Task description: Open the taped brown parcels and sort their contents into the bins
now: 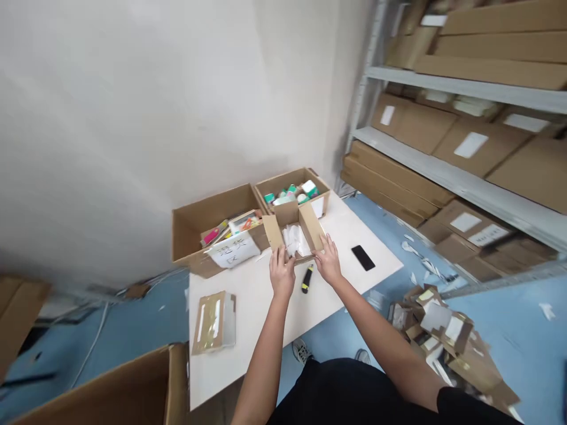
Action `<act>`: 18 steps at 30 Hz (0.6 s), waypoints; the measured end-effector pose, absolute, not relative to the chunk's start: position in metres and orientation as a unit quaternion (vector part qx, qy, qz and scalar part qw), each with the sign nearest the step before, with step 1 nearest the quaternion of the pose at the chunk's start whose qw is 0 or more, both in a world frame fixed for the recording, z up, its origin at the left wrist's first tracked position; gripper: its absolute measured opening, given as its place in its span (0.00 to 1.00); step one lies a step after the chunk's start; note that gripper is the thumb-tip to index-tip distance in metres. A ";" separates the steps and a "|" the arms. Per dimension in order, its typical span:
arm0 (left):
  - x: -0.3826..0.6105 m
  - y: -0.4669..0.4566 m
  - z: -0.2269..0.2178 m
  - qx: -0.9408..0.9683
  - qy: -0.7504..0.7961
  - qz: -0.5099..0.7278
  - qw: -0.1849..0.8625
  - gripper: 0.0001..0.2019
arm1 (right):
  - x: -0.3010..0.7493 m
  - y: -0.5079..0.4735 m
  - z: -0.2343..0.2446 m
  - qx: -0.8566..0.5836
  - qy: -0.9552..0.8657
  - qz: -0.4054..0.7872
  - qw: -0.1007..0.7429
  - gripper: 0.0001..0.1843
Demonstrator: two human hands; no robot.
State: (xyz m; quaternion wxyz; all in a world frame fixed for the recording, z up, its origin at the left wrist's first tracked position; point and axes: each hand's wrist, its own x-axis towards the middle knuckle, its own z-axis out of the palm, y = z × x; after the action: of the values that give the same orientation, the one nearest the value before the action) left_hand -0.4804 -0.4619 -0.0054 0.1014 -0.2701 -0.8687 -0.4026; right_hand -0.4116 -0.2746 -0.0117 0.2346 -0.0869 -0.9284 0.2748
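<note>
A small cardboard box [314, 227] stands on the white table with its flaps raised, and crumpled white wrapping [296, 241] lies inside. My left hand [282, 273] grips its near left corner, fingertips over the edge. At the near right corner, my right hand [326, 260] has its fingers bent on the box wall and flap. Between my hands, just in front of the box, lies a black and yellow utility knife [307, 279]. The near wall of the box is partly hidden by my fingers.
Behind are two larger cartons: one [190, 236] with mixed packets and a handwritten sign [233, 250], another [283, 177] with green-white packages. A phone [363, 258] and a taped parcel [214, 322] lie on the table [257, 313]. Shelving [443, 168] and cardboard scraps [456, 342] are at right.
</note>
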 end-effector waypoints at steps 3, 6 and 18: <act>-0.469 -0.399 0.015 -0.332 -0.849 -0.401 0.090 0.12 | -0.378 -0.219 0.008 -0.136 -0.912 0.281 0.267 0.16; -0.441 -0.324 0.029 -0.408 -0.823 -0.393 0.050 0.12 | -0.323 -0.157 0.017 -0.206 -0.894 0.264 0.298 0.15; -0.199 -0.030 0.025 -0.692 -0.648 -0.316 -0.043 0.11 | -0.007 0.011 0.000 -0.548 -0.751 0.121 0.349 0.14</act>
State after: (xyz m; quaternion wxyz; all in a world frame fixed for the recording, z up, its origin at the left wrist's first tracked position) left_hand -0.1992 -0.0301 0.0253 -0.0428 -0.6921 -0.6477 -0.3157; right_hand -0.0072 0.0109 -0.0001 0.3485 -0.5478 -0.7508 0.1212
